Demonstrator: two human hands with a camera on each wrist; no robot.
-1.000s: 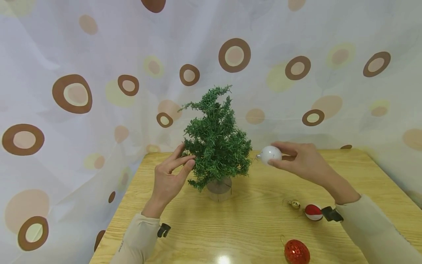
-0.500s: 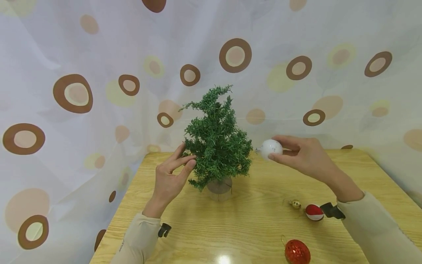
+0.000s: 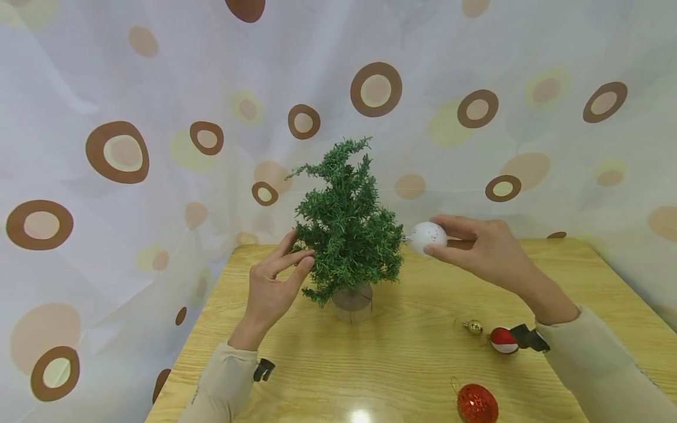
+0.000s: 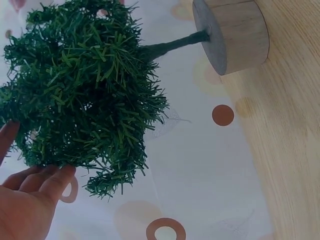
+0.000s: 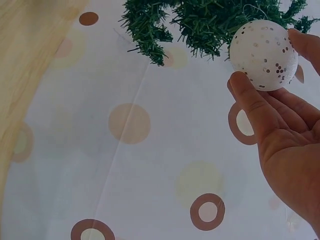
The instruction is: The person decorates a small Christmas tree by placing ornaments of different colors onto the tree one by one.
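A small green artificial Christmas tree (image 3: 346, 229) stands on a round wooden base (image 4: 240, 35). My right hand (image 3: 489, 252) pinches a white Christmas ball (image 3: 427, 236) between thumb and fingers. Its silver cap points left, right at the tree's right-hand branches. Dark speckles dot the ball in the right wrist view, where a thin wire loop (image 5: 256, 11) shows against the needles. On the opposite side, my left hand (image 3: 275, 288) touches the outer branches with extended fingers. Some of its fingertips are hidden in the foliage; thumb and fingers stand apart in the left wrist view.
Right of the tree, a small gold ball (image 3: 474, 327) and a red-and-white ball (image 3: 503, 341) lie on the wooden table (image 3: 317, 376). A shiny red ball (image 3: 477, 404) lies nearer the front edge. A patterned curtain (image 3: 449, 70) hangs behind and to the left.
My right hand has raised the white ball slightly and moved it left, bringing its cap to the branches. The left hand and the tree have stayed in place.
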